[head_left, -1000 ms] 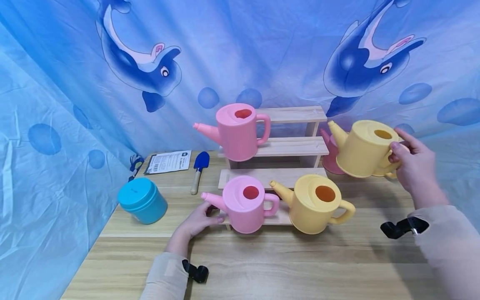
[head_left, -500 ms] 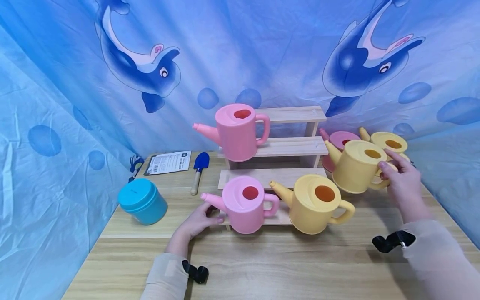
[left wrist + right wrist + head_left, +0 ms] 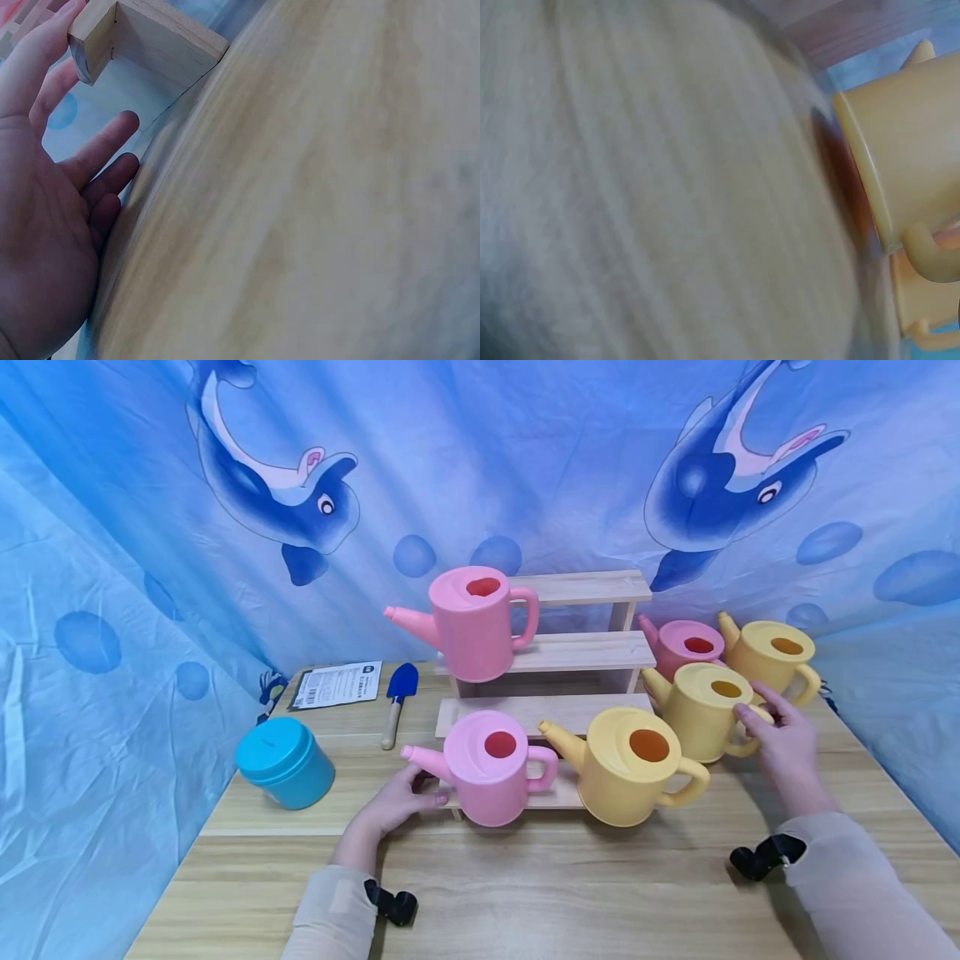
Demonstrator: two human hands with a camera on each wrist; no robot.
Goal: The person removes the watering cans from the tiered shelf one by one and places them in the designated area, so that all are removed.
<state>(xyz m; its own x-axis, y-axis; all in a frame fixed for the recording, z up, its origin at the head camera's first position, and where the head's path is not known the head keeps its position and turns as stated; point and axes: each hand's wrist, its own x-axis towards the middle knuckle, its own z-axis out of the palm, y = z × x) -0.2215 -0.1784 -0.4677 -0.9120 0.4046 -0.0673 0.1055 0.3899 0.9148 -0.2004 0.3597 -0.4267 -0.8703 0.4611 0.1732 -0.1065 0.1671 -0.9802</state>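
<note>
My right hand (image 3: pixel 783 747) grips the handle of a yellow watering can (image 3: pixel 697 714), held upright right of the wooden step shelf (image 3: pixel 551 714). In the right wrist view this can (image 3: pixel 907 150) is low by the tabletop; whether its base touches is unclear. My left hand (image 3: pixel 393 802) holds the left end of the lowest step between thumb and fingers. In the left wrist view, thumb and index finger meet the board's end (image 3: pixel 94 41). On the lowest step stand a pink watering can (image 3: pixel 487 789) and another yellow one (image 3: pixel 622 785). A further pink can (image 3: pixel 472 643) stands higher up at left.
Behind the held can are a darker pink watering can (image 3: pixel 678 639) and a yellow one (image 3: pixel 757 664). On the left lie a blue-bladed trowel (image 3: pixel 397 702), a printed packet (image 3: pixel 337 685) and a lidded turquoise tub (image 3: pixel 288 768). A blue dolphin curtain (image 3: pixel 570 468) hangs behind.
My right hand has carried the yellow watering can down and to the left, uncovering the pink and yellow cans behind it. My left hand has stayed at the shelf's end.
</note>
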